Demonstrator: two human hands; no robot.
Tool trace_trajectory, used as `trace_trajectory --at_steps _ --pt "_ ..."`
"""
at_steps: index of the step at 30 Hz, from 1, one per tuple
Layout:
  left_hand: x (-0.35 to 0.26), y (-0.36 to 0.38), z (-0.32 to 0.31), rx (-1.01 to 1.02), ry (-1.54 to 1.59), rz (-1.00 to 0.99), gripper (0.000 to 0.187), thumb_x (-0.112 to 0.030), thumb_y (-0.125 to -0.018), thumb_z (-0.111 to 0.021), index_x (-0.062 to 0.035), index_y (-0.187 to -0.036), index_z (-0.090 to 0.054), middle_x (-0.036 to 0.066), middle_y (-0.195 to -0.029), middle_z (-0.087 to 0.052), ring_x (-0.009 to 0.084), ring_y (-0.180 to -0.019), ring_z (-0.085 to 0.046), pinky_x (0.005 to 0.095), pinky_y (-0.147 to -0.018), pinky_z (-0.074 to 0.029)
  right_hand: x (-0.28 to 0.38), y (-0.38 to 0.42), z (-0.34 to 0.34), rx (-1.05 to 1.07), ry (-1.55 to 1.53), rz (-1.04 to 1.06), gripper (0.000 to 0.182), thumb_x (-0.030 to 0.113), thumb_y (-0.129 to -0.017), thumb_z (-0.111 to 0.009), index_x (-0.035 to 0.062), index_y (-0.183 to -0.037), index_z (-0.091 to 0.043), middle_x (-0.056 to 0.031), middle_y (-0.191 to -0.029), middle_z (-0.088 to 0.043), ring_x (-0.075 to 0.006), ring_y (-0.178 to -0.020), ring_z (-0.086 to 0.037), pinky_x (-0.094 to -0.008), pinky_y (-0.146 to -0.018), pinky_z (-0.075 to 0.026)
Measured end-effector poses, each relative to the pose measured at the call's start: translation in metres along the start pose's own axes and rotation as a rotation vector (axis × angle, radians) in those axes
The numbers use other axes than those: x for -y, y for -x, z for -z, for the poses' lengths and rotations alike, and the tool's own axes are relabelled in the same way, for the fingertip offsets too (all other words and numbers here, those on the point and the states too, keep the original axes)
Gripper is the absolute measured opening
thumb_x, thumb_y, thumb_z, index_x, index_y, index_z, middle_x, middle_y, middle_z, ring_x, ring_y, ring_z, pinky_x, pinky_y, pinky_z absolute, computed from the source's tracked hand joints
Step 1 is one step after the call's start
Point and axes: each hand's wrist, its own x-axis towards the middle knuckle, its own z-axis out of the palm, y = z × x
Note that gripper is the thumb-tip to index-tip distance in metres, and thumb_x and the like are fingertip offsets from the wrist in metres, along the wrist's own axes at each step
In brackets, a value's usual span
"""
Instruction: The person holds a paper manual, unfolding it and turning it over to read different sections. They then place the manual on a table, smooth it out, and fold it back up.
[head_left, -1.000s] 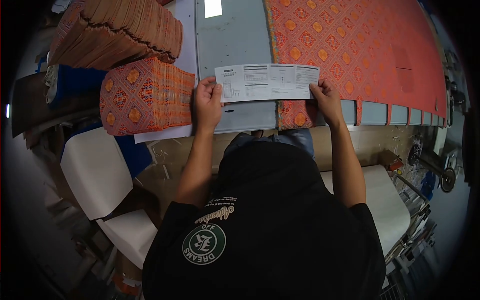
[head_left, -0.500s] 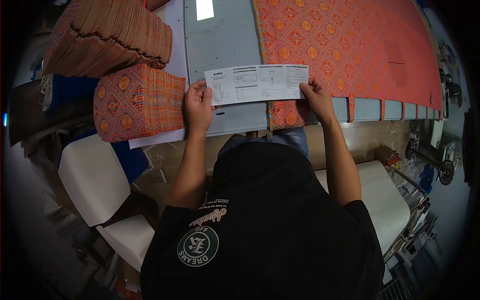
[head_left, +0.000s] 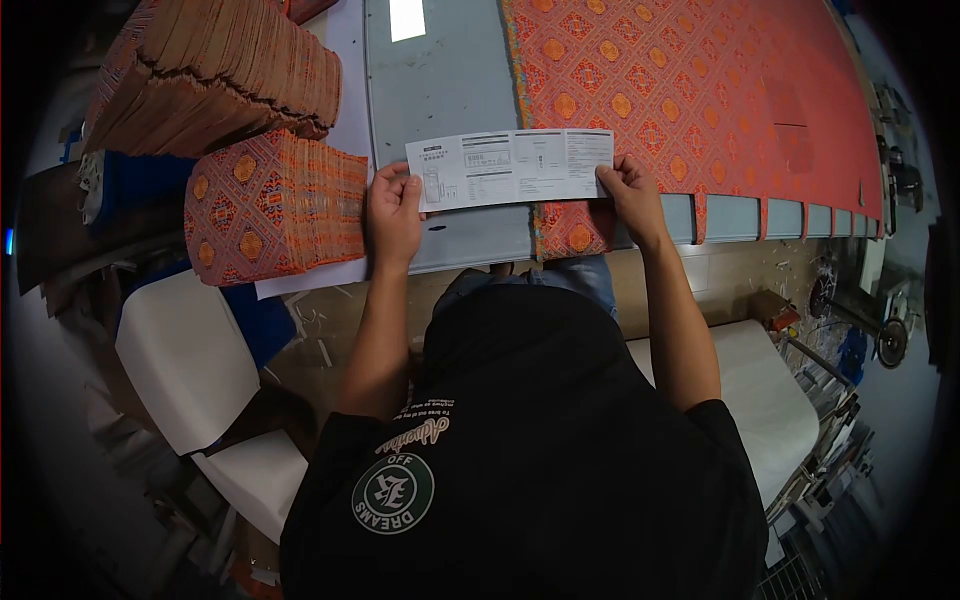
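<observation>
The printed paper sheet [head_left: 515, 172] is held open, creased into panels with its print facing up, over the bench [head_left: 440, 90] close to its near edge; whether it touches anything below cannot be told. Its left part lies over bare grey surface, and its right part over the frayed left edge of the patterned cloth [head_left: 650, 90]. The left hand [head_left: 397, 222] pinches the sheet's left end, thumb on top, and the right hand [head_left: 636, 205] pinches the right end the same way, so each grip is closed on paper. The step in hand looks like spreading the sheet for viewing; any shift of it would call for both hands moving together, so the thin paper neither buckles nor tears. Left of the left hand, a stack of patterned pieces [head_left: 270, 205] sits by the near edge, with a larger stack [head_left: 225, 70] farther back. A white chair [head_left: 185, 350] stands below, left of the person.
</observation>
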Motion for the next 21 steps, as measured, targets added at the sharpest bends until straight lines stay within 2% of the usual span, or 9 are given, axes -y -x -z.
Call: trace_trajectory --at_steps 21 --pt "-0.0020 -0.0005 -0.0010 -0.003 -0.027 0.008 0.022 -0.009 -0.098 -0.052 0.0003 -0.117 -0.046 0.008 -0.090 -0.067 0.0057 -0.065 -0.055 0.0188 -0.051 -0.040 -0.0039 -0.0029 0.0033 0.000 0.030 0.006 0.014 0.014 -0.097 -0.057 0.0003 -0.098 -0.058 -0.0051 -0.087 -0.066 -0.0089 -0.075 -0.062 -0.0244 -0.071 -0.053"
